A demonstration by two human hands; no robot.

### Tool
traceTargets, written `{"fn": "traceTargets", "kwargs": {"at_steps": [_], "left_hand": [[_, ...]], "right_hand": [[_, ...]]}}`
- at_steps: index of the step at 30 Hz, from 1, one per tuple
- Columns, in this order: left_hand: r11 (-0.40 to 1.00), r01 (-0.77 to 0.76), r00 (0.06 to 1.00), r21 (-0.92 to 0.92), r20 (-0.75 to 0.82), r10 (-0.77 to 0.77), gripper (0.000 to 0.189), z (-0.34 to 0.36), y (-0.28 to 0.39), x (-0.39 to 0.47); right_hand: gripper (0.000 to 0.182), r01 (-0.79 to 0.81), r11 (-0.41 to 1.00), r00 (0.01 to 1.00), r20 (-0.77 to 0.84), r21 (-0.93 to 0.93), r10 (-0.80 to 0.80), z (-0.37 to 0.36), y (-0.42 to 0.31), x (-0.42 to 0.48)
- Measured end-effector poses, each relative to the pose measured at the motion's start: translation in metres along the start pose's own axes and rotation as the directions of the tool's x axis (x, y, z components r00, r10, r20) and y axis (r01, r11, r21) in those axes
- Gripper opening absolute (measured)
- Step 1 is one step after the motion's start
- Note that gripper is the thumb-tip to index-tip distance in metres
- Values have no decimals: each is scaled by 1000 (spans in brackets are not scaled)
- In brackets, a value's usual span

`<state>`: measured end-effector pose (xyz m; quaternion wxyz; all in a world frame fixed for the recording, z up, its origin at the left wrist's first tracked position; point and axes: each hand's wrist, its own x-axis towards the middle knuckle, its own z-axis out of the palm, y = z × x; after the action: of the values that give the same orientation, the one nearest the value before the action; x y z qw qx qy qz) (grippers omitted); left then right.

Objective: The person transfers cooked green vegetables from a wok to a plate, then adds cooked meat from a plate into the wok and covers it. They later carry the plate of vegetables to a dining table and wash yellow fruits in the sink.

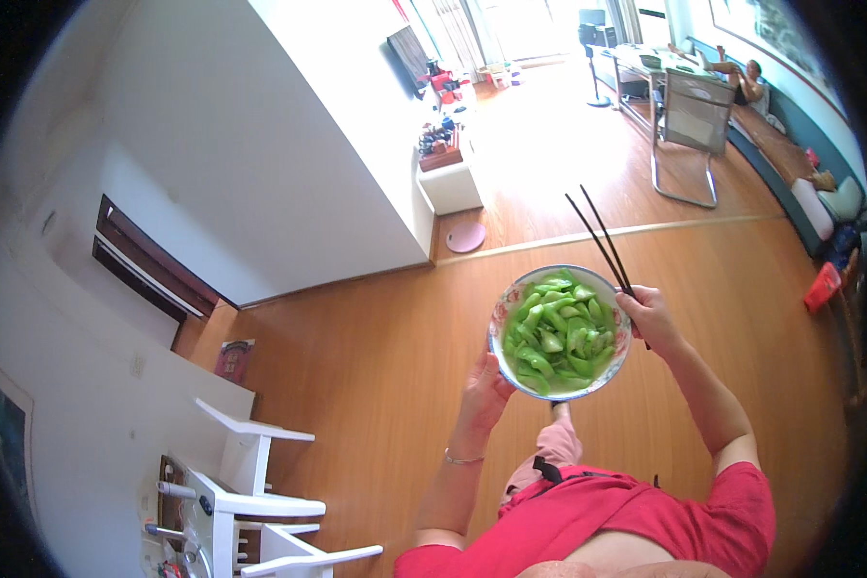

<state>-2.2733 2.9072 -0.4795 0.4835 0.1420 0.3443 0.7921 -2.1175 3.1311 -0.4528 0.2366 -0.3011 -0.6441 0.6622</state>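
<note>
A white patterned bowl with a blue rim is held in front of me between both hands. Cut green vegetables in some liquid fill much of it. My left hand grips the bowl's lower left side, thumb near the rim and fingers partly hidden beneath. At the right side, my right hand holds the bowl's edge together with a pair of dark chopsticks, whose long ends point up and away from me.
White chairs flank a table at lower left. A wall corner juts in ahead, with a pink round scale on the floor beside it. Further off are a metal-framed chair, a glass table and a person on a long sofa.
</note>
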Motion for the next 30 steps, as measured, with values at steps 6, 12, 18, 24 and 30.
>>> {"fn": "traceTargets", "kwargs": {"at_steps": [6, 12, 18, 24, 30], "left_hand": [[998, 36, 999, 59, 4, -36, 44, -18, 2, 117], [986, 164, 985, 13, 46, -165, 44, -14, 6, 132], [992, 126, 979, 24, 162, -128, 39, -15, 17, 144], [988, 156, 971, 1, 184, -154, 40, -3, 17, 124], [996, 82, 964, 20, 251, -84, 41, 1, 18, 128]], "right_hand": [[22, -29, 999, 998, -56, 30, 30, -20, 18, 101], [23, -37, 999, 990, -134, -10, 35, -27, 15, 89], [22, 83, 996, 970, -226, -20, -85, -23, -4, 82], [23, 26, 1000, 983, -179, -10, -28, -27, -15, 67], [24, 52, 999, 976, -211, -3, -51, -21, -13, 72]]}}
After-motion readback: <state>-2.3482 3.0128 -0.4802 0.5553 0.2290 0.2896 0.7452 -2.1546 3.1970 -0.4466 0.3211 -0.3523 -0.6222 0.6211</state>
